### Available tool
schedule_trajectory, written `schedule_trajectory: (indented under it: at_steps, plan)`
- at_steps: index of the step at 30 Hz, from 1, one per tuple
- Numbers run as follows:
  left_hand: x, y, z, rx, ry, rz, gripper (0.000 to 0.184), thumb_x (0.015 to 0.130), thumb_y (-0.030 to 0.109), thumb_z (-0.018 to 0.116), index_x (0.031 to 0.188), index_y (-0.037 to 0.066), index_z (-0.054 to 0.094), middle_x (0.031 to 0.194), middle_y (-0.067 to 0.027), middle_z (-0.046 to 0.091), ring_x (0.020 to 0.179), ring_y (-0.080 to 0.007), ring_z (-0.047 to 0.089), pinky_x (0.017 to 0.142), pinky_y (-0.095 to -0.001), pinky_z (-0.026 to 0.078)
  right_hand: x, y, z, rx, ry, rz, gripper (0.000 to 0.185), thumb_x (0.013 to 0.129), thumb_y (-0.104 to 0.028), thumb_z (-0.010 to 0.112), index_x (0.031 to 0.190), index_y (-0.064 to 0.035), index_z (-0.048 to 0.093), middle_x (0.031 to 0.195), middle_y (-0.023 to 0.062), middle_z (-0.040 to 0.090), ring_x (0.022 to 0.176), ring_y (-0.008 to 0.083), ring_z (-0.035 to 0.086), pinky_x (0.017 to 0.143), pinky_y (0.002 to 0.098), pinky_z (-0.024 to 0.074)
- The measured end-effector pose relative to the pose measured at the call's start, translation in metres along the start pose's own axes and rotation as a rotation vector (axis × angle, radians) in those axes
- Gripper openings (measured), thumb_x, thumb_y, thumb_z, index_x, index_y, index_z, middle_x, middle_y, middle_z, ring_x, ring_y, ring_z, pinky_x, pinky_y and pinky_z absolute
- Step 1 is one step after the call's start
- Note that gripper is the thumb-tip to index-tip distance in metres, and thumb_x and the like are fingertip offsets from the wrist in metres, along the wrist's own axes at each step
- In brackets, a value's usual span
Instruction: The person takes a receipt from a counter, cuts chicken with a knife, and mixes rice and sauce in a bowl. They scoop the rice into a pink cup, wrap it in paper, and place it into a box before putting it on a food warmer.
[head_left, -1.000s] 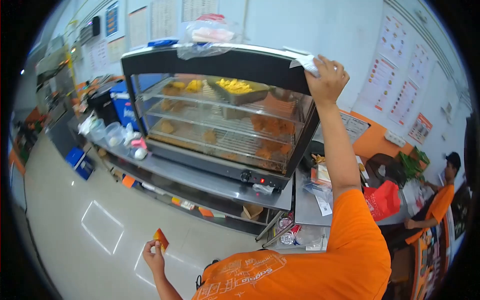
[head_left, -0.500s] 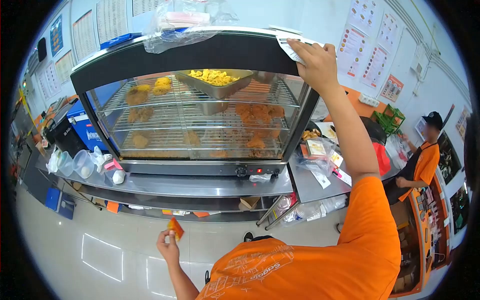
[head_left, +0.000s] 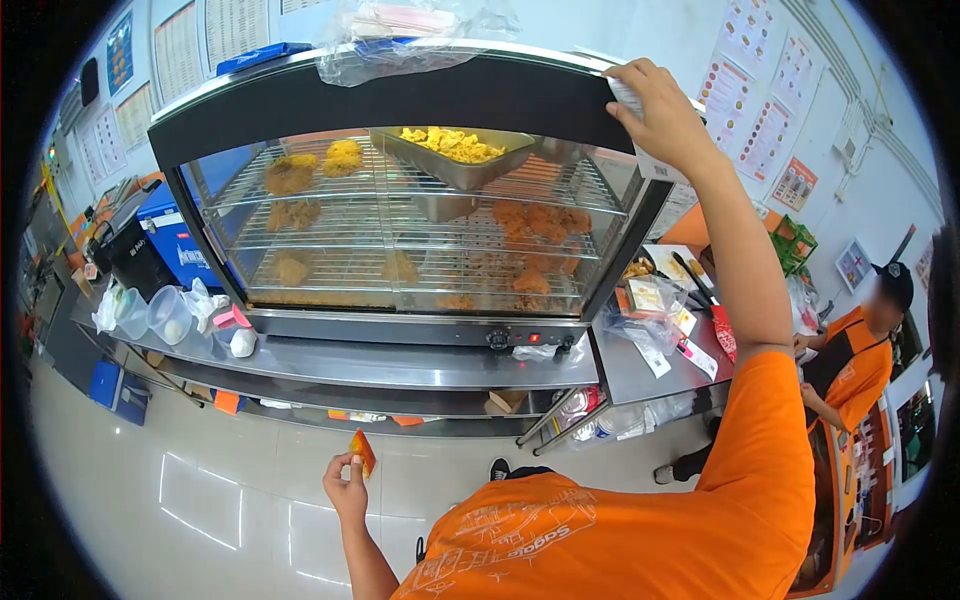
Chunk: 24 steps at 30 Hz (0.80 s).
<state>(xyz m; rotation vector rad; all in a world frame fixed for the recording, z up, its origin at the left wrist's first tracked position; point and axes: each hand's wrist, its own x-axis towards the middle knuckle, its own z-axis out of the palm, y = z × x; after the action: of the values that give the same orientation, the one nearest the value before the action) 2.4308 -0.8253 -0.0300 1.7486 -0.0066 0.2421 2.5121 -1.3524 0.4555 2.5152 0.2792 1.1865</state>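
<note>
My left hand is low over the floor, pinching a small orange-red packet. At the top right corner of the glass display warmer, my right hand has its fingers bent over a white paper slip. Part of the slip hangs below the hand. Inside the warmer, a metal tray of yellow food sits on the upper rack, and brown fried pieces lie on several racks. A clear plastic bag rests on top of the warmer.
The warmer stands on a steel table with plastic cups at its left. A blue cooler box is behind them. On the right, a side table holds papers and bags. A co-worker stands beyond it.
The view has swung right and levelled over the past second. My right hand and the slip are now further round the warmer's top right corner. The co-worker's arms have come closer together.
</note>
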Motion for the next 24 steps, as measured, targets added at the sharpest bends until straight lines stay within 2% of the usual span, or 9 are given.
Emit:
schedule_trajectory:
  at_steps: [5, 12, 14, 15, 16, 17, 19, 22, 24]
  plan:
    - [-0.006, -0.007, 0.001, -0.022, 0.007, -0.034, 0.014, 0.096, 0.009, 0.069, 0.091, -0.004, 0.068, 0.088, -0.0075, 0.07, 0.087, -0.0153, 0.063, 0.084, -0.0304, 0.049, 0.004, -0.003, -0.001, 0.05, 0.075, 0.069, 0.049, 0.095, -0.044, 0.066, 0.124, -0.0045, 0.064, 0.116, 0.013, 0.064, 0.113, 0.0341, 0.059, 0.097, 0.0439, 0.0485]
    - [-0.003, -0.007, -0.005, 0.0, -0.024, -0.025, 0.015, 0.096, 0.01, 0.069, 0.091, -0.004, 0.068, 0.089, -0.007, 0.07, 0.087, -0.0148, 0.061, 0.085, -0.0303, 0.049, 0.005, -0.017, 0.01, -0.018, 0.055, 0.054, 0.059, 0.093, -0.051, 0.066, 0.128, -0.004, 0.062, 0.121, 0.0145, 0.065, 0.11, 0.0338, 0.062, 0.097, 0.0445, 0.0482]
    - [0.0, -0.008, -0.006, 0.005, -0.039, -0.019, 0.016, 0.097, 0.011, 0.068, 0.091, -0.004, 0.068, 0.089, -0.007, 0.069, 0.087, -0.0147, 0.061, 0.085, -0.0302, 0.048, -0.002, -0.018, 0.014, -0.022, 0.178, 0.011, 0.062, 0.091, -0.053, 0.069, 0.122, -0.0001, 0.066, 0.116, 0.0167, 0.061, 0.109, 0.0362, 0.061, 0.097, 0.0435, 0.0474]
    - [0.0, -0.008, -0.006, -0.006, -0.037, -0.01, 0.017, 0.097, 0.011, 0.068, 0.091, -0.004, 0.068, 0.089, -0.0069, 0.069, 0.087, -0.0146, 0.06, 0.085, -0.03, 0.048, -0.003, -0.022, 0.008, -0.021, 0.167, -0.004, 0.066, 0.09, -0.057, 0.068, 0.122, 0.0008, 0.066, 0.121, 0.0178, 0.058, 0.111, 0.0363, 0.059, 0.099, 0.0436, 0.0465]
    - [-0.001, -0.005, -0.007, 0.007, -0.085, -0.01, 0.017, 0.097, 0.011, 0.068, 0.091, -0.004, 0.068, 0.089, -0.0069, 0.069, 0.087, -0.0146, 0.06, 0.085, -0.03, 0.048, -0.005, -0.023, 0.006, -0.03, 0.081, 0.062, 0.066, 0.092, -0.055, 0.065, 0.127, 0.0009, 0.064, 0.13, 0.0176, 0.058, 0.121, 0.035, 0.057, 0.103, 0.0429, 0.0451]
    - [-0.002, 0.001, -0.005, 0.006, -0.066, -0.008, 0.017, 0.098, 0.012, 0.067, 0.092, -0.005, 0.068, 0.089, -0.0069, 0.069, 0.087, -0.0144, 0.06, 0.085, -0.0298, 0.048, 0.001, -0.024, -0.006, -0.027, -0.048, 0.119, 0.083, 0.092, -0.059, 0.064, 0.144, 0.0034, 0.045, 0.138, 0.0273, 0.055, 0.128, 0.0428, 0.051, 0.11, 0.0467, 0.0408]
    - [-0.001, -0.016, -0.003, -0.017, -0.061, -0.031, 0.018, 0.098, 0.013, 0.068, 0.094, -0.005, 0.068, 0.091, -0.0068, 0.069, 0.088, -0.0141, 0.06, 0.086, -0.0297, 0.049, -0.009, -0.019, 0.005, 0.104, 0.212, 0.11, 0.084, 0.092, -0.059, 0.064, 0.143, 0.0051, 0.046, 0.137, 0.0278, 0.055, 0.128, 0.043, 0.052, 0.11, 0.0486, 0.0405]
    - [-0.001, -0.022, 0.005, -0.069, -0.116, -0.096, 0.018, 0.098, 0.013, 0.068, 0.095, -0.005, 0.069, 0.093, -0.0065, 0.07, 0.089, -0.0142, 0.061, 0.087, -0.0305, 0.049, -0.011, -0.024, 0.002, 0.148, 0.145, 0.227, 0.076, 0.092, -0.055, 0.065, 0.136, 0.0051, 0.054, 0.135, 0.0275, 0.058, 0.127, 0.0423, 0.053, 0.11, 0.0497, 0.0406]
    - [0.002, -0.016, 0.011, -0.065, -0.171, -0.09, 0.017, 0.098, 0.013, 0.068, 0.095, -0.004, 0.069, 0.094, -0.0066, 0.07, 0.089, -0.0144, 0.061, 0.087, -0.0309, 0.049, -0.016, -0.013, 0.012, 0.159, 0.243, 0.19, 0.07, 0.091, -0.055, 0.066, 0.128, 0.0048, 0.06, 0.126, 0.0256, 0.061, 0.12, 0.0408, 0.056, 0.104, 0.0498, 0.0432]
